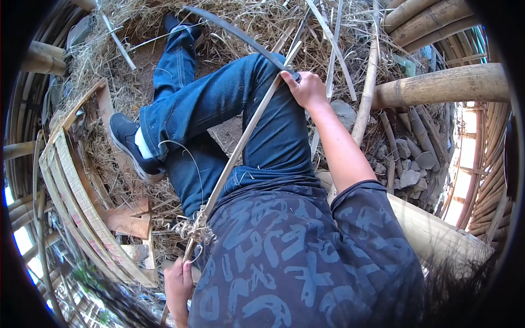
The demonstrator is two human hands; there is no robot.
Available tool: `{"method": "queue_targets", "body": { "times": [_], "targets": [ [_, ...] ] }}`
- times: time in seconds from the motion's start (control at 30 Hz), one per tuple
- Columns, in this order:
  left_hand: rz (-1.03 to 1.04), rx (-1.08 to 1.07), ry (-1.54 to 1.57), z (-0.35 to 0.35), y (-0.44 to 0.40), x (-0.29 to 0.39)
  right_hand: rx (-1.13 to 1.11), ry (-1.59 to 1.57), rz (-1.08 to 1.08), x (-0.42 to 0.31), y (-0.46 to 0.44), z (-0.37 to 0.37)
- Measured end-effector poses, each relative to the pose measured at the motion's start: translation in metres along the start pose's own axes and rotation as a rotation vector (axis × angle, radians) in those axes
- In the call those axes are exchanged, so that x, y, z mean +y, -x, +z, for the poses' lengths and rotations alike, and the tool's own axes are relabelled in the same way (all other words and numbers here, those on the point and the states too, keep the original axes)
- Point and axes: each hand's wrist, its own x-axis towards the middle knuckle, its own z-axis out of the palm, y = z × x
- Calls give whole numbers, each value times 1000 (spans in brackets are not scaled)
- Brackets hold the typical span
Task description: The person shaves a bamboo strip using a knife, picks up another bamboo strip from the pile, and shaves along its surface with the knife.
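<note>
While a strip (249, 133) slants between, left hand (178, 284) gripping it low, right hand (308, 90) clasping blade (239, 34)

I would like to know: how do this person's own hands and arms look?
The right hand and left hand show no gloves. The right forearm is bare, below a short, dark sleeve with paler blue-grey, brush-like markings. The left sleeve cannot be made out.
</note>
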Motion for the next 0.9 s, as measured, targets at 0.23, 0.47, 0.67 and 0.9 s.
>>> {"method": "queue_targets", "body": {
  "times": [0.23,0.47,0.67,0.9],
  "targets": [
    [-1,18,-77,-26,34,-25,-6,17,56,-1,0,2],
    [-54,-48,19,-50,56,-40,-29,-14,17,5,-4,6],
    [-49,-28,9,-78,75,-65,-8,-21,21,4,-3,3],
    [-276,-241,155,-133,86,-56,-136,-45,285,25,-15,2]
  ]
}}
